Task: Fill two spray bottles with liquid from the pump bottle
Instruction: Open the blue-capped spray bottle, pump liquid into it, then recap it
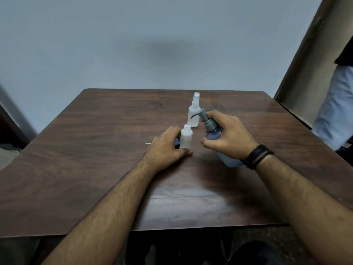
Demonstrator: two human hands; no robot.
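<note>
A small frosted spray bottle (186,138) with its neck uncapped stands upright on the brown table (95,150). My left hand (168,148) holds it at the base, thumb in front. My right hand (227,134) grips a blue pump bottle (212,133) and tilts it to the left, its grey pump head (203,116) and spout pointing toward the open bottle. A second frosted spray bottle (194,111), with its white sprayer and clear cap on, stands just behind the two. A thin white tube end (148,143) pokes out from behind my left hand; the rest is hidden.
The table's far edge meets a pale wall. A person in light trousers (336,111) stands at the right beside the table. Dark furniture (11,129) sits at the left edge. My right wrist wears black bands (257,156).
</note>
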